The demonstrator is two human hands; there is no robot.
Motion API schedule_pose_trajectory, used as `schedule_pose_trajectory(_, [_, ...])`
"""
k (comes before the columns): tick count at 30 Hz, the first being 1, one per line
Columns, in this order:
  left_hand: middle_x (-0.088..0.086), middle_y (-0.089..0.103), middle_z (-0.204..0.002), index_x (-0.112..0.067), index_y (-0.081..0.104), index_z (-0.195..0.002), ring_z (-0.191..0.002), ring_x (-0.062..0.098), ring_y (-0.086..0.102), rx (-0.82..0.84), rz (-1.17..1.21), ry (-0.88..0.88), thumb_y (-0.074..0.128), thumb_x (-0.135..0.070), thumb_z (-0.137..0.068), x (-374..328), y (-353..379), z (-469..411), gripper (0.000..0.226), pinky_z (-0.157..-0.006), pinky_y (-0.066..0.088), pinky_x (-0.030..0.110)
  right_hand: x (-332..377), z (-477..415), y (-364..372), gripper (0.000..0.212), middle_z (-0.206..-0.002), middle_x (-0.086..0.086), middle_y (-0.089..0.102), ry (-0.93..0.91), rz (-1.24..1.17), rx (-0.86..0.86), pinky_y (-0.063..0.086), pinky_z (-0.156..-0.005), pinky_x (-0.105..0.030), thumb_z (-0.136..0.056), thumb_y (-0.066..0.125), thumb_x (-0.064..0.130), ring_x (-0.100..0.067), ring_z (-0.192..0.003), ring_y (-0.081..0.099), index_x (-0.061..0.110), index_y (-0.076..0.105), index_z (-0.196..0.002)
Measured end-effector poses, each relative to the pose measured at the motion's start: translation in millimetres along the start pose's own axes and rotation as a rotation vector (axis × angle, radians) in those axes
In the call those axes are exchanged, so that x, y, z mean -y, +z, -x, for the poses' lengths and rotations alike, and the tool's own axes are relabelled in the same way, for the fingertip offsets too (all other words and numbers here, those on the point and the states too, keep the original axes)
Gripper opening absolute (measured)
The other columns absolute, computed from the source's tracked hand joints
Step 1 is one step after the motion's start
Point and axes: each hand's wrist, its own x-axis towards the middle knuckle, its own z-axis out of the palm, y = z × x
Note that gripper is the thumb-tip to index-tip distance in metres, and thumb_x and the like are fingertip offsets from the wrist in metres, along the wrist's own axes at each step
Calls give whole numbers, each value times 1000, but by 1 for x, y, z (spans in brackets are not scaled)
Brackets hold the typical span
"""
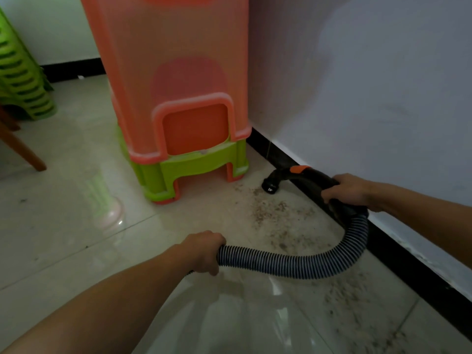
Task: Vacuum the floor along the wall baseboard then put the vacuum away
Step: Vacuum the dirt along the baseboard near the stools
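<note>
My right hand (350,191) grips the black vacuum handle (314,178), which carries an orange button. Its round nozzle (270,186) hangs just above the pale tiles, close to the black baseboard (398,254) under the white wall. A striped ribbed hose (306,264) curves down from the handle and runs left into my left hand (204,251), which holds it curled in the fingers. Brown crumbs and dust (270,209) lie scattered on the floor along the baseboard, from the nozzle toward the lower right corner. The vacuum body is out of view.
A tall stack of orange and green plastic stools (178,111) stands against the wall just left of the nozzle. More green stools (23,72) and a wooden chair leg (25,149) are at the far left. Glossy tile floor (76,238) spreads to the left.
</note>
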Motion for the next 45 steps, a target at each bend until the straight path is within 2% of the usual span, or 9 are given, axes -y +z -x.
schedule_pose_trajectory(8, [-5, 53, -91, -27, 52, -98, -83, 16, 53, -20, -47, -50, 75, -25, -70, 10, -5, 15, 37, -67, 41, 29, 2, -3, 14, 42, -102, -21, 65, 39, -94, -60, 56, -70, -37, -80, 69, 14, -34, -87, 65, 0, 57, -118])
schedule_pose_trajectory(14, [-5, 53, -91, -27, 51, -99, -85, 17, 54, -29, -43, -144, 74, -27, -70, 38, -2, 36, 37, -68, 43, 28, 29, -18, 33, 39, -99, -22, 65, 22, -168, -29, 52, -56, -31, -84, 66, 14, -34, -79, 65, 1, 55, -118])
schedule_pose_trajectory(23, [-6, 49, -87, -28, 45, -93, -80, 16, 52, -15, -28, -176, 74, -29, -69, 49, 9, 48, 38, -65, 41, 27, 46, -38, 47, 39, -99, -22, 65, 0, -203, -28, 50, -57, -33, -84, 67, 14, -33, -75, 62, -2, 56, -119])
schedule_pose_trajectory(27, [-6, 50, -86, -29, 45, -92, -81, 16, 53, -13, -39, -194, 75, -27, -69, 56, 6, 48, 37, -66, 42, 28, 43, -32, 52, 37, -103, -25, 66, 6, -173, -2, 55, -66, -40, -83, 67, 15, -36, -80, 65, 0, 55, -116])
schedule_pose_trajectory(31, [-5, 53, -89, -28, 50, -95, -83, 17, 54, -23, -80, -195, 74, -25, -69, 59, 0, 42, 36, -67, 42, 29, 33, -8, 56, 24, -92, -19, 66, -4, -119, 48, 56, -62, -35, -83, 68, 18, -31, -74, 65, 7, 58, -101])
schedule_pose_trajectory(34, [-5, 54, -88, -26, 54, -101, -83, 17, 54, 18, -133, -173, 76, -24, -69, 56, 3, 40, 38, -67, 42, 30, 26, 10, 70, 29, -94, -18, 68, -38, -91, 92, 55, -59, -33, -82, 68, 18, -31, -78, 68, 9, 57, -107])
schedule_pose_trajectory(39, [-6, 51, -84, -27, 53, -98, -81, 16, 54, 59, -173, -172, 77, -24, -69, 60, 11, 48, 38, -67, 42, 29, 36, 22, 88, 35, -100, -16, 66, -89, -74, 79, 57, -70, -37, -83, 67, 19, -30, -86, 67, 11, 52, -113])
schedule_pose_trajectory(43, [-6, 50, -80, -26, 50, -90, -78, 16, 55, 96, -201, -180, 77, -23, -68, 68, 15, 58, 35, -65, 43, 29, 51, 28, 107, 37, -98, -9, 62, -158, 51, 99, 49, -63, -32, -84, 67, 26, -24, -85, 63, 14, 51, -115])
schedule_pose_trajectory(45, [-7, 50, -77, -25, 52, -91, -77, 17, 55, 107, -213, -187, 78, -23, -68, 71, 19, 62, 35, -65, 43, 29, 61, 27, 114, 39, -100, -10, 61, -209, 121, 73, 50, -68, -33, -85, 67, 28, -25, -88, 62, 14, 50, -117])
